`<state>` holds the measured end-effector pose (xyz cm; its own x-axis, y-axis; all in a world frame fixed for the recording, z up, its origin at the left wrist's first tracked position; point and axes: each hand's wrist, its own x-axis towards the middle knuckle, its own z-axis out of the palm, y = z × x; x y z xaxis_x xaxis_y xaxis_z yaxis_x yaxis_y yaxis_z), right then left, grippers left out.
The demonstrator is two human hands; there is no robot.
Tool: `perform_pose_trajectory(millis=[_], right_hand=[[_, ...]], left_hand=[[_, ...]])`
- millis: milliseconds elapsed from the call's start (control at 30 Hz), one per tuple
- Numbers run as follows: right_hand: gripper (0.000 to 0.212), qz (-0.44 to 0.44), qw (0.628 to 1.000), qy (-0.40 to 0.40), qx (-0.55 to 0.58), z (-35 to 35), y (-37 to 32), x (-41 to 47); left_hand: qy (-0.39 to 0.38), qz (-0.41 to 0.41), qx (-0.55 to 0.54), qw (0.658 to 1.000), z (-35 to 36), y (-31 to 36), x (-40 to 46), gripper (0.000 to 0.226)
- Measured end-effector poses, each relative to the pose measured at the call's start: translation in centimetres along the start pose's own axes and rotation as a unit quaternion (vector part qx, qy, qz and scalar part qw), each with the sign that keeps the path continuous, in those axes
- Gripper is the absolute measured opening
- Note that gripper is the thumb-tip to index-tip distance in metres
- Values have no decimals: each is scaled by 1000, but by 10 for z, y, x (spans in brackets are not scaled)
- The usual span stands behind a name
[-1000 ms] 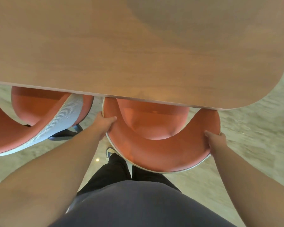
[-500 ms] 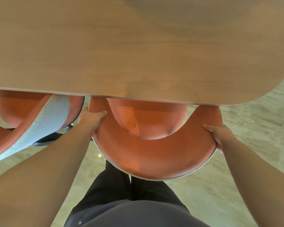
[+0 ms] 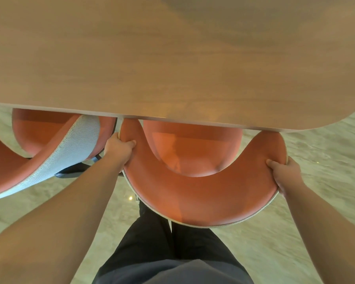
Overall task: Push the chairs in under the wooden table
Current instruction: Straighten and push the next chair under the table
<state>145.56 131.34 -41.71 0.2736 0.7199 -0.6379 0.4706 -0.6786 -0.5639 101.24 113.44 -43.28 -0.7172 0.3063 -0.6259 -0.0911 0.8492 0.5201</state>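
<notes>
An orange chair with a curved backrest stands right in front of me, its seat partly hidden under the wooden table. My left hand grips the left end of the backrest, thumb over the top. My right hand grips the right end, thumb on the inner face. A second orange chair with a grey outer shell stands to the left, its seat also partly under the table edge.
Pale marbled floor lies around the table's rounded right corner. My dark trousers are directly behind the held chair. The left chair's dark base shows close to my left forearm.
The held chair has slid a little further under the table edge with both hands still on its backrest. The view has shifted slightly.
</notes>
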Motion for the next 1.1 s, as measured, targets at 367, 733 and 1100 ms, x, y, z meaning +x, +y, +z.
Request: perform_pose_trajectory(millis=[367, 733, 1100], right_hand=[[22, -39, 999, 8, -33, 36, 6, -19], [22, -40, 998, 23, -49, 65, 2, -38], [22, -37, 998, 20, -50, 91, -9, -49]], left_hand=[[21, -12, -9, 1000, -40, -28, 10, 52], [5, -4, -39, 999, -64, -32, 42, 24], [10, -4, -52, 999, -85, -32, 63, 20]])
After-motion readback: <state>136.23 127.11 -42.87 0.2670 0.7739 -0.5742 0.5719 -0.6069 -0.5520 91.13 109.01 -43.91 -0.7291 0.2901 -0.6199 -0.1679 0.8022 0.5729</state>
